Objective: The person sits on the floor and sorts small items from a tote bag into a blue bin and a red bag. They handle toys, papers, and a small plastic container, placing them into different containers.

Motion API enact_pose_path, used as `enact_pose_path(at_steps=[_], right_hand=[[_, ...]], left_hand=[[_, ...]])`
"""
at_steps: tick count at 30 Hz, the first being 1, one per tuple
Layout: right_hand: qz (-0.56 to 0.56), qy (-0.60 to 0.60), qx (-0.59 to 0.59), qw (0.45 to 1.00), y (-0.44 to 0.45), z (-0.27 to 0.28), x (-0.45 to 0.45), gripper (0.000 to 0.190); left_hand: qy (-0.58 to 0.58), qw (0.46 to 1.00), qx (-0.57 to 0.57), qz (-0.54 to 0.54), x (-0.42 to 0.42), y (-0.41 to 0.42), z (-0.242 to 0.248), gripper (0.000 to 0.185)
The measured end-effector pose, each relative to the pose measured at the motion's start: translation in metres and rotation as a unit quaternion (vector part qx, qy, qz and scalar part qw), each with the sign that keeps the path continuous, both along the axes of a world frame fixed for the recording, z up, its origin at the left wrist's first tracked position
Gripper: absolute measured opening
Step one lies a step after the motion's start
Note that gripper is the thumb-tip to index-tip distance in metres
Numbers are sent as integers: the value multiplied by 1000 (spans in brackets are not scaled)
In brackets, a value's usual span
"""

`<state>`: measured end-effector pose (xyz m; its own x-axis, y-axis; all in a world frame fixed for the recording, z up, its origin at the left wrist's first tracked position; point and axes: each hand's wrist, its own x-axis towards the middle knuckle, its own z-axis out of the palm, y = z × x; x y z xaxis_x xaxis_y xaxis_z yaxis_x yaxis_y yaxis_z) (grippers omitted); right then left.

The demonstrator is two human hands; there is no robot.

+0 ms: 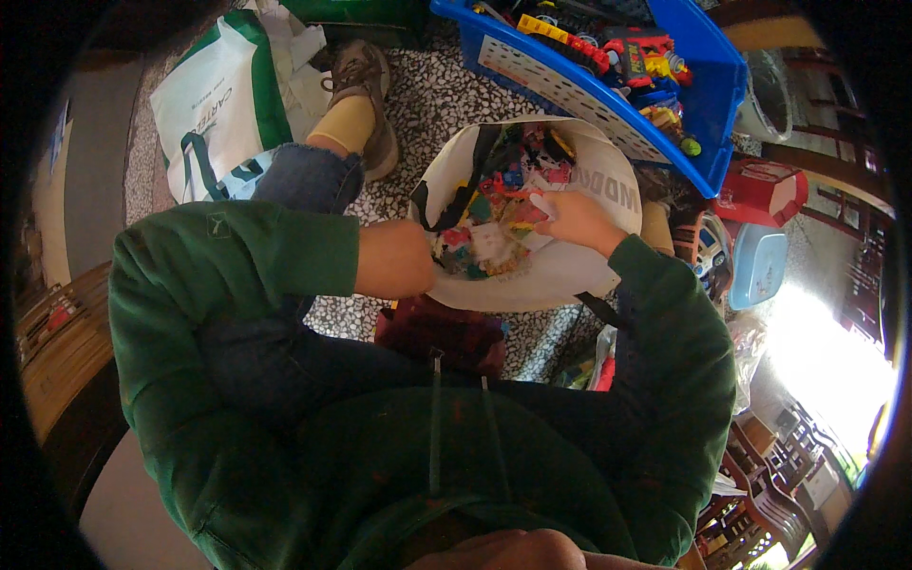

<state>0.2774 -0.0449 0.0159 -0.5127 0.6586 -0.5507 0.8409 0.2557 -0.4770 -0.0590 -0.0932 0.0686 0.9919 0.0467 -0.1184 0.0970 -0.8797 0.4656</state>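
Note:
A white fabric bag [598,146] with black handles stands open on the floor before me, full of small mixed toys and plastic pieces [491,242]. At its left rim my left hand [395,258] is curled into a fist on the edge, its fingertips hidden. My right hand [578,222] reaches over the right side into the bag, fingers bent among the colourful pieces. Something whitish shows at its fingertips; whether it is held is unclear.
Beyond the bag sits a blue plastic bin [563,92] of toys. A white and green tote bag [214,100] stands at the left near my shoe [360,78]. On the right are a red box [759,191], a light blue container [759,265] and a toy car [711,246].

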Motion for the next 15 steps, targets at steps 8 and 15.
enact_pose_path(at_steps=[8,15], right_hand=[[-187,46,-153,969,27,-6,10,47],[-248,185,-425,850,24,7,7,42]], left_hand=[[76,996,8,-43,5,8,20,11],[86,996,6,-32,4,7,21,11]])
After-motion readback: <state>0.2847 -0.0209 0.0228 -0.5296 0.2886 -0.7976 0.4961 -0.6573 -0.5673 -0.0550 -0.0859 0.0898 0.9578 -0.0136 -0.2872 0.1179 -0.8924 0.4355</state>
